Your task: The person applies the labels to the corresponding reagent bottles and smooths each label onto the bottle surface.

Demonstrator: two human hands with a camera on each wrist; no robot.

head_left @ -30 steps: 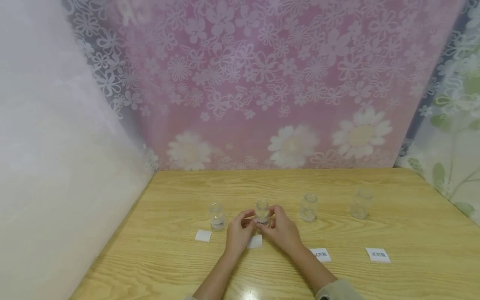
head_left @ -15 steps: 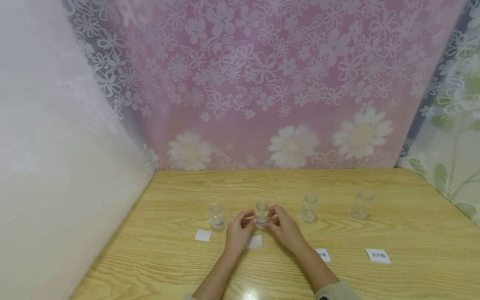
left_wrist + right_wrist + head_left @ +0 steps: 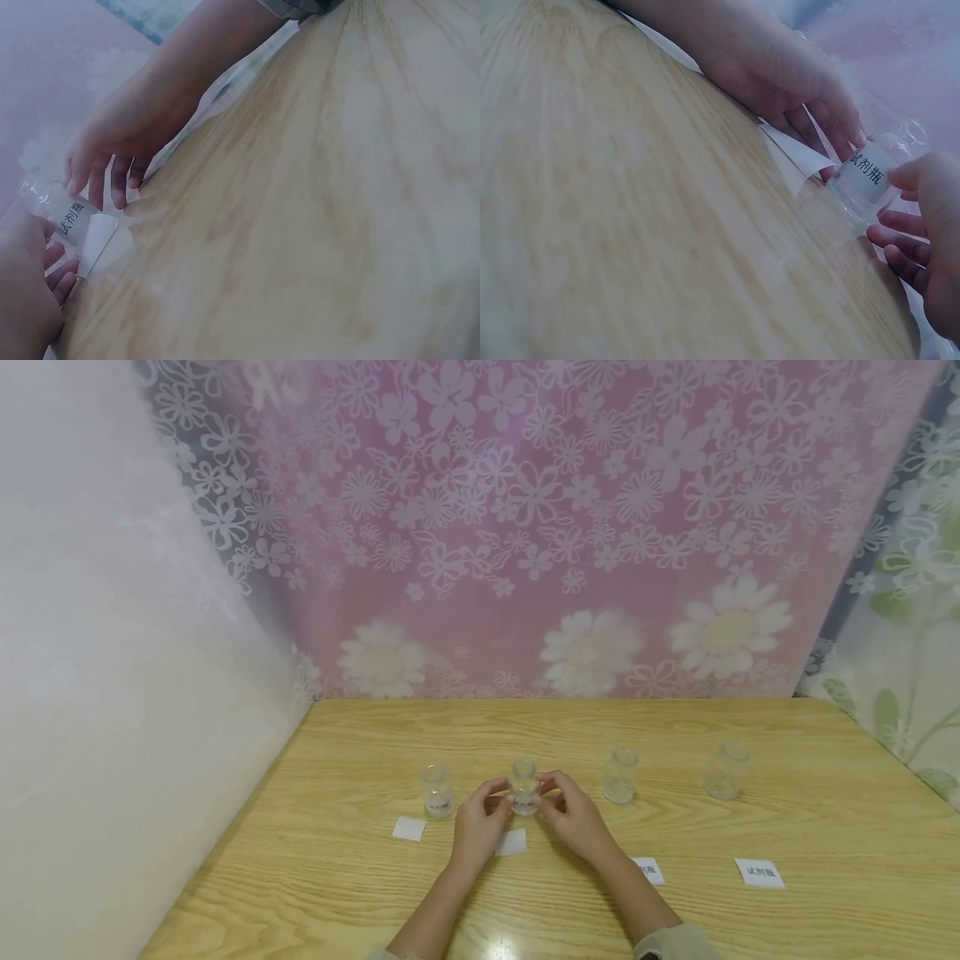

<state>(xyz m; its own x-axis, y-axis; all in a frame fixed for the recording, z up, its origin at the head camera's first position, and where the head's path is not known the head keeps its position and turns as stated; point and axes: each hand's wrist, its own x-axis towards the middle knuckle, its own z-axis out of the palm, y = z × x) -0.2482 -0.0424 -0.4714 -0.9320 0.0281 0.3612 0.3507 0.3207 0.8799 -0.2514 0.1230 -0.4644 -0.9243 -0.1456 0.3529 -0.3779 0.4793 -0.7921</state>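
A small clear glass bottle [image 3: 524,787] stands upright between both hands, near the middle of the table. Across its lower front lies a white label [image 3: 867,172] printed with black characters. My left hand [image 3: 477,828] holds the bottle from the left, thumb tip at one end of the label. From the other side my right hand [image 3: 579,828] grips it, its thumb [image 3: 905,175] on the label's right end in the right wrist view. Just in front of the bottle lies a blank white paper square [image 3: 513,842], partly behind the left hand.
Left of the hands stands another glass bottle [image 3: 437,792] with a similar label, a blank paper square [image 3: 408,828] before it. To the right are two unlabelled bottles, one nearer [image 3: 620,776] and one farther [image 3: 726,771]. Printed labels [image 3: 760,873] lie in front, one partly covered by the right forearm.
My right thumb has slid from the front of the bottle to its right side, uncovering the label's print. The left hand stays at the bottle. The view has shifted slightly.
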